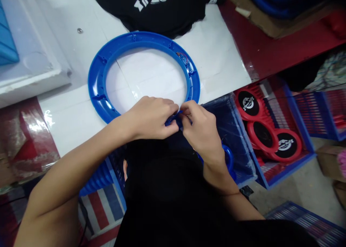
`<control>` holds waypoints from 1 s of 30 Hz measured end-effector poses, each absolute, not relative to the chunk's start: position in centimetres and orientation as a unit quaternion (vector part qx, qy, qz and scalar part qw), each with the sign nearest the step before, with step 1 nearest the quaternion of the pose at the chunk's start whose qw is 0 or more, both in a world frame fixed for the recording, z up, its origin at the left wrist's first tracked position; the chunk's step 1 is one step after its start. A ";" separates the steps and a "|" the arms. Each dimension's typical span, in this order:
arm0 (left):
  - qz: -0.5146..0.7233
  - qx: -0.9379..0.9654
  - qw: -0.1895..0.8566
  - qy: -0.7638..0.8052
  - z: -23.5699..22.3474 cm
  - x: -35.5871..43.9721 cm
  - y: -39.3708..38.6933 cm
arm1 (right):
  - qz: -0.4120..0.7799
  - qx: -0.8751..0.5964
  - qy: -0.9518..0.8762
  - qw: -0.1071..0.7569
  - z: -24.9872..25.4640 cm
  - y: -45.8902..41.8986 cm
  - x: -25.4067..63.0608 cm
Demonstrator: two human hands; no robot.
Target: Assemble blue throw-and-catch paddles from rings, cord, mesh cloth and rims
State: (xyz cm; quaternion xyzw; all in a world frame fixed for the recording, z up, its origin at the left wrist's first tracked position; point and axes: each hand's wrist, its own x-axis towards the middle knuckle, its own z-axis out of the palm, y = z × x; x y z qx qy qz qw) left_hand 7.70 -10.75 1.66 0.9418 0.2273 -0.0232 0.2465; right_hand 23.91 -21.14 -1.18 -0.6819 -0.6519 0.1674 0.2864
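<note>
A blue plastic ring (pixel 96 75) lies on the white-covered table, its open, ribbed channel facing up. A small circuit board (pixel 181 56) with thin wires sits in the channel at the upper right. At the near edge of the ring, my left hand (pixel 154 117) grips the rim with fingers and thumb curled round it. Close beside it, my right hand (pixel 198 126) has its fingertips pinched together at the rim; what lies between them is hidden. Beyond the ring are black fabric discs (pixel 167 14) with white print.
A white foam box (pixel 32 77) stands at the left. Red rings with black printed centres fill a blue crate (pixel 286 167) at the lower right. Another blue bin (pixel 238 131) adjoins the table edge. A cardboard box (pixel 270 27) holds blue rings at the upper right.
</note>
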 end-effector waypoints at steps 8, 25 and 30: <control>-0.042 0.941 0.236 0.240 1.4 7.1 -11.0 | 0.262 -0.649 -0.653 0.289 -0.1 -21.7 23.7; -0.035 0.926 0.281 0.248 1.1 6.7 -10.5 | 0.141 -0.636 -0.690 0.316 -0.7 -20.2 25.4; -0.027 0.927 0.290 0.237 1.4 6.6 -10.5 | 0.145 -0.651 -0.674 0.318 -0.9 -20.5 24.8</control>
